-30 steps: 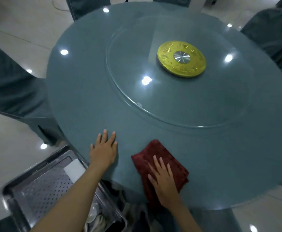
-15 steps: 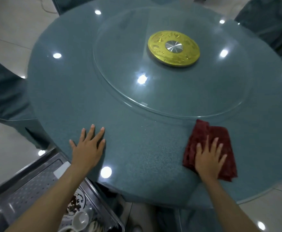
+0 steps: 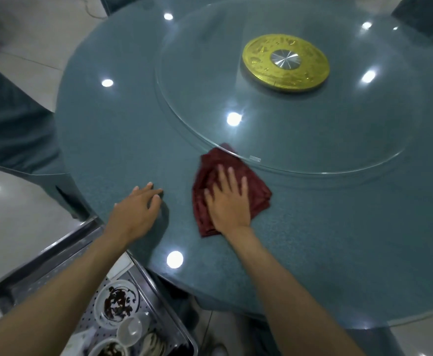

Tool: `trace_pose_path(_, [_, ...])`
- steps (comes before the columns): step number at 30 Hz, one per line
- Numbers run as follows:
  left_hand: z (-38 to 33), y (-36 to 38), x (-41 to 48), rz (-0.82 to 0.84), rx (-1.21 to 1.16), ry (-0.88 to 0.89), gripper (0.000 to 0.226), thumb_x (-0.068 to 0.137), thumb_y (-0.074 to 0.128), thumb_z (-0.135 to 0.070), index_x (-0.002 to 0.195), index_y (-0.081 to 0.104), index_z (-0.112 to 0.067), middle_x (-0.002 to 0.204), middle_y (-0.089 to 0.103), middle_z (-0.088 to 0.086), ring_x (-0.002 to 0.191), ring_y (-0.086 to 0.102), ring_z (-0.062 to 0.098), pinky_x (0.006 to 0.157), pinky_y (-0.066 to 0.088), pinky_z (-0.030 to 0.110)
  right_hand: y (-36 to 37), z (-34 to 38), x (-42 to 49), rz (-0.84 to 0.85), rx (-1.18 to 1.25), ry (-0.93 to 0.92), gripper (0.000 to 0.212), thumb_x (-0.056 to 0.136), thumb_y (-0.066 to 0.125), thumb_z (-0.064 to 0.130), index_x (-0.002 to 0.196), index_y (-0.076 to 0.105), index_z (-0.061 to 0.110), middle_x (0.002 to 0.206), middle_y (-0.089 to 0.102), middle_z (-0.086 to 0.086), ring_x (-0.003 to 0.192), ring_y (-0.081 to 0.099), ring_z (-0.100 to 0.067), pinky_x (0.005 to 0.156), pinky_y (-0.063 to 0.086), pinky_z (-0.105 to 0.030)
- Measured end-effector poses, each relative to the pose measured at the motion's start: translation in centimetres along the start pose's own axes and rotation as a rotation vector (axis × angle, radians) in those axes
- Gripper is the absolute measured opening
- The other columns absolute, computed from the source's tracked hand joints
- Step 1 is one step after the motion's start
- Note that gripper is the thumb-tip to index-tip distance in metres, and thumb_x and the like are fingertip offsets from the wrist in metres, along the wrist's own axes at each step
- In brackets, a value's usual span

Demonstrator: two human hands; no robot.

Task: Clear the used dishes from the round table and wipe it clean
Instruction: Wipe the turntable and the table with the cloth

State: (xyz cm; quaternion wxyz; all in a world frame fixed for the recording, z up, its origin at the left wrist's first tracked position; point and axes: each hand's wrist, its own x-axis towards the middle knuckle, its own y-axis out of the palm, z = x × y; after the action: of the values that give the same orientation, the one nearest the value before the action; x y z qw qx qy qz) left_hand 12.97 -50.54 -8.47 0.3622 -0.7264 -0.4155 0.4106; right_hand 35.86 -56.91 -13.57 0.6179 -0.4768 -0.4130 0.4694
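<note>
The round table (image 3: 122, 129) has a grey-green speckled top under glass, with a glass turntable (image 3: 300, 124) on a gold hub (image 3: 286, 63) in the middle. A folded dark red cloth (image 3: 256, 186) lies near the table's front, its far corner tucked at the turntable's rim. My right hand (image 3: 229, 201) presses flat on the cloth with fingers spread. My left hand (image 3: 138, 210) rests flat on the bare tabletop just left of it, holding nothing.
A perforated steel tray (image 3: 43, 268) stands below the table's front-left edge, holding a sauce-smeared plate (image 3: 116, 303), a small white bowl (image 3: 130, 330) and other used dishes. Grey-covered chairs (image 3: 12, 129) stand at the left and far right.
My right hand slid the red cloth from the front middle out to the right, then back left and up to the turntable's rim. My left hand stayed planted on the table.
</note>
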Motion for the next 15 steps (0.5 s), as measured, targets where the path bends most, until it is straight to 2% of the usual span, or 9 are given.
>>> trace_pose_path(1, [0.3, -0.7, 0.1, -0.082, -0.044, 0.007, 0.057, 0.098, 0.027, -0.052, 0.126, 0.068, -0.025, 0.141, 0.063, 0.008, 0.13, 0.058, 0.035, 0.105, 0.046, 0.055, 0.4, 1.7, -1.1, 0.022, -0.003, -0.092, 0.051, 0.103, 0.035, 0.045, 0.144, 0.057, 0.025, 0.165, 0.036, -0.005, 0.154, 0.027, -0.031, 0.122, 0.02, -0.059])
trace_pose_path(2, [0.5, -1.5, 0.2, -0.176, -0.05, 0.012, 0.054, 0.097, 0.03, -0.05, 0.114, 0.07, -0.018, 0.123, 0.07, 0.014, 0.114, 0.065, 0.038, 0.094, 0.052, 0.05, 0.8, 3.3, -2.3, 0.04, -0.003, -0.182, 0.052, 0.104, 0.035, 0.046, 0.151, 0.049, 0.029, 0.168, 0.03, -0.004, 0.155, 0.024, -0.03, 0.122, 0.02, -0.059])
trace_pose_path(3, [1.1, -2.1, 0.4, -0.254, -0.04, 0.008, 0.047, 0.1, 0.036, -0.045, 0.108, 0.07, -0.014, 0.114, 0.071, 0.017, 0.105, 0.067, 0.039, 0.088, 0.052, 0.048, 1.1, 4.8, -3.8, 0.058, -0.002, -0.267, 0.053, 0.105, 0.034, 0.047, 0.155, 0.042, 0.032, 0.169, 0.025, -0.003, 0.156, 0.021, -0.03, 0.122, 0.018, -0.059])
trace_pose_path(5, [2.1, -2.9, 0.9, -0.324, 0.005, -0.02, 0.031, 0.105, 0.046, -0.031, 0.113, 0.069, -0.011, 0.118, 0.069, 0.018, 0.107, 0.065, 0.039, 0.09, 0.05, 0.048, 1.4, 6.9, -6.8, 0.086, 0.001, -0.406, 0.053, 0.107, 0.032, 0.048, 0.159, 0.034, 0.035, 0.171, 0.018, 0.0, 0.158, 0.014, -0.027, 0.125, 0.013, -0.058])
trace_pose_path(9, [3.7, -2.8, 2.0, -0.217, 0.056, 0.042, 0.033, 0.106, 0.05, -0.028, 0.131, 0.064, -0.012, 0.14, 0.06, 0.015, 0.127, 0.058, 0.037, 0.104, 0.045, 0.049, 0.9, 5.4, -10.1, 0.09, -0.024, -0.516, 0.052, 0.109, 0.03, 0.049, 0.16, 0.029, 0.037, 0.173, 0.011, 0.003, 0.159, 0.007, -0.022, 0.127, 0.01, -0.054])
trace_pose_path(12, [4.0, -1.5, 2.3, -0.027, 0.072, 0.028, 0.048, 0.108, 0.046, -0.031, 0.155, 0.045, -0.022, 0.166, 0.031, 0.01, 0.152, 0.031, 0.033, 0.123, 0.027, 0.051, -0.1, -1.0, -10.8, 0.027, -0.06, -0.329, 0.052, 0.107, 0.035, 0.046, 0.156, 0.039, 0.033, 0.171, 0.02, 0.001, 0.157, 0.02, -0.025, 0.124, 0.022, -0.056])
trace_pose_path(14, [3.9, -0.7, 2.4, 0.051, 0.088, -0.023, 0.052, 0.11, 0.039, -0.037, 0.161, 0.031, -0.032, 0.172, 0.013, 0.005, 0.158, 0.014, 0.031, 0.124, 0.017, 0.06, -1.0, -7.6, -11.7, 0.004, -0.111, -0.099, 0.051, 0.106, 0.035, 0.044, 0.152, 0.048, 0.026, 0.169, 0.024, -0.004, 0.155, 0.026, -0.029, 0.121, 0.025, -0.058])
trace_pose_path(15, [4.1, -0.5, 2.6, 0.057, 0.087, -0.035, 0.052, 0.11, 0.037, -0.037, 0.161, 0.029, -0.034, 0.173, 0.009, 0.003, 0.159, 0.011, 0.031, 0.123, 0.016, 0.062, -1.6, -11.4, -12.5, 0.006, -0.135, 0.024, 0.052, 0.106, 0.034, 0.042, 0.15, 0.051, 0.021, 0.169, 0.025, -0.006, 0.155, 0.027, -0.032, 0.12, 0.025, -0.059])
